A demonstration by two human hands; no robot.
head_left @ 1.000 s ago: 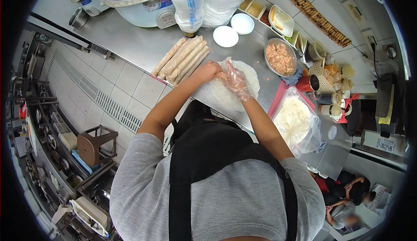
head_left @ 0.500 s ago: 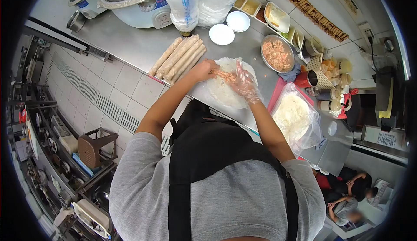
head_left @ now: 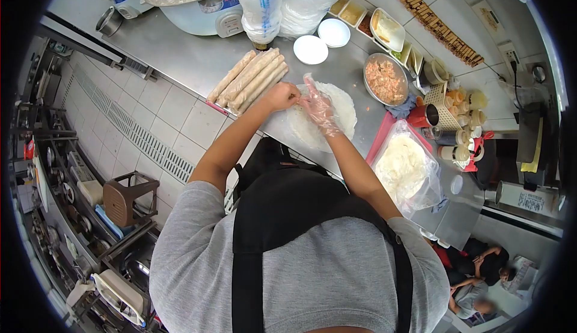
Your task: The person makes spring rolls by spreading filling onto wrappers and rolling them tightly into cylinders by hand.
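Note:
A thin white wrapper sheet [head_left: 343, 108] lies flat on the steel counter in front of me. My left hand [head_left: 283, 96] is bare and closed at the sheet's left edge, its fingertips meeting my right. Over the sheet, my right hand [head_left: 318, 109] wears a clear plastic glove, with its fingers drawn together against my left fingertips. What they pinch is hidden. Left of my hands lies a stack of long pale rolls [head_left: 252, 81] in clear wrap. A steel bowl [head_left: 384, 79] of orange-pink shredded filling stands beyond the sheet to the right.
Two white bowls [head_left: 311, 50] and bagged plastic stock [head_left: 261, 9] sit at the back, beside a large cooker [head_left: 198, 12]. A bag of white wrapper sheets [head_left: 404, 162] rests on a pink tray [head_left: 380, 136] to the right. A red cup [head_left: 424, 115] and a jar basket [head_left: 440, 100] stand nearby.
The orange-pink filling visible between my hands on the sheet is no longer in sight there. My right hand has moved left, up to my left fingertips.

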